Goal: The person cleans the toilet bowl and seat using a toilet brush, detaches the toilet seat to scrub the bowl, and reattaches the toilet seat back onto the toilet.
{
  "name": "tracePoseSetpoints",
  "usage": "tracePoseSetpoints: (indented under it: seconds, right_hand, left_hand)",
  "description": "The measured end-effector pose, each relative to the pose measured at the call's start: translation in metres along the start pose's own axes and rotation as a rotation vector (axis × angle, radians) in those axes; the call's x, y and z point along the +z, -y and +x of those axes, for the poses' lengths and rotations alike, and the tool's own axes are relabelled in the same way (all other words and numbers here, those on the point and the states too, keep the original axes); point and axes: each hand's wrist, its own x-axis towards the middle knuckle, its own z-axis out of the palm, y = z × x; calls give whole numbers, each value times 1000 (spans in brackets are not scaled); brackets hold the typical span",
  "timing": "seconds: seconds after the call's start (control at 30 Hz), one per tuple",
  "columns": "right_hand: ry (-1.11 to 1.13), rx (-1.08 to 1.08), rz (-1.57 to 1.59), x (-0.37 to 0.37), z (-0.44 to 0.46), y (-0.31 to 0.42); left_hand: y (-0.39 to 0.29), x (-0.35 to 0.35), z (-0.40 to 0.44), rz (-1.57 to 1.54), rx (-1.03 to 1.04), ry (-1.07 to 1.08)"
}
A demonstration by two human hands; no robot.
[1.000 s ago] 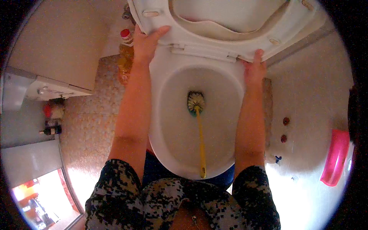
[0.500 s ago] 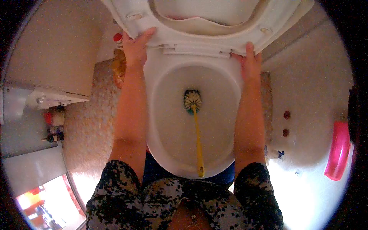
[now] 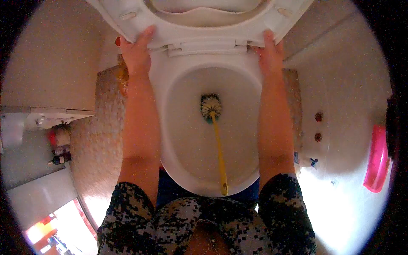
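Note:
A white toilet seat with its lid (image 3: 199,32) stands raised at the top of the view. My left hand (image 3: 137,53) grips its lower left corner, thumb on the front face and fingers behind. At the lower right corner my right hand (image 3: 270,53) holds it the same way, fingers partly hidden. Below lies the open toilet bowl (image 3: 182,140). A toilet brush (image 3: 219,148) rests in it, bristle head toward the back and yellow handle on the front rim.
A pink plastic item (image 3: 375,159) is at the right by the pale wall. Two reddish round fittings (image 3: 318,126) are on that wall. A white cabinet (image 3: 51,114) and a dark bottle (image 3: 62,159) are at left, beside the pebble-patterned floor (image 3: 91,144).
The seat and both hands have shifted left in view, and the seat now looks more level than tilted. Both hands keep their hold. The brush remains in the bowl.

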Motion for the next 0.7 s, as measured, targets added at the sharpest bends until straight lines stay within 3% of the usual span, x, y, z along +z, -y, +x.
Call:
tracePoseSetpoints:
  seconds: [0.43, 0.53, 0.7]
  right_hand:
    - [-46, -36, -11, -3, 6, -3]
    - [-86, 2, -7, -4, 2, 6]
    - [-60, 33, 32, -8, 0, 7]
  left_hand:
    - [-19, 10, -7, 59, 54, 10]
    - [14, -4, 16, 129, 186, 120]
    - [-3, 10, -1, 46, 81, 81]
